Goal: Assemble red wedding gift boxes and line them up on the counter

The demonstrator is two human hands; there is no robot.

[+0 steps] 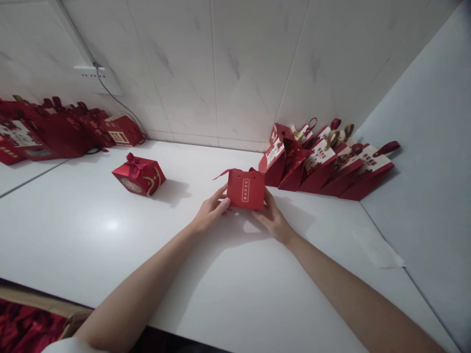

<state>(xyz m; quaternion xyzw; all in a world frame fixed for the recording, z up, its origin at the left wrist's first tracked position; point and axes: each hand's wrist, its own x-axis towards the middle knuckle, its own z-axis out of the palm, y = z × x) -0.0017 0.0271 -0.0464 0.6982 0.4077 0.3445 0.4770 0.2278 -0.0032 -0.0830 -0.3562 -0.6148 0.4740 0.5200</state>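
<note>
Between my two hands is a red gift box (253, 190) with gold lettering in a narrow frame and a dark red ribbon at its top. My left hand (212, 208) grips its left side, thumb on the near face. On the right side my right hand (273, 218) holds it by the lower corner; some fingers are hidden behind the box. Whether its base touches the table cannot be made out. Off to the left sits another red gift box (140, 176) with a ribbon bow and gold cord handle.
Red gift boxes (319, 159) with ribbon loops stand in rows at the right against the tiled wall. More red boxes and bags (55, 130) crowd the far left, near a grey cable (114, 98). A carton (55, 304) of red material is below the white table's (91, 264) front edge.
</note>
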